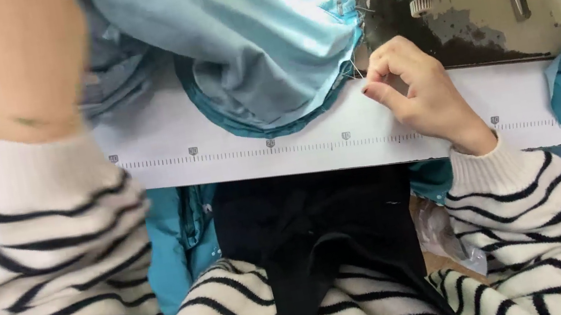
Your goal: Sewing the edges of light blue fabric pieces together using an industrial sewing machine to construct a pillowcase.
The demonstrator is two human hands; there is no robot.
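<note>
Right hand (414,86): centre right, fingers curled, pinching the blue fabric (262,46) edge on the bench (219,156).
Left hand (7,66): upper left, blurred, grip unclear.

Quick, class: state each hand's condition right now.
Left hand: raised, blurred, fingers out of frame; cannot be told.
Right hand: fingers curled, pinching the teal bound edge of the light blue fabric.

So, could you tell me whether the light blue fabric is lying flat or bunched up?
Bunched up. The light blue fabric lies in folds on the white table, its teal edge curving; the right hand pinches it there.
</note>
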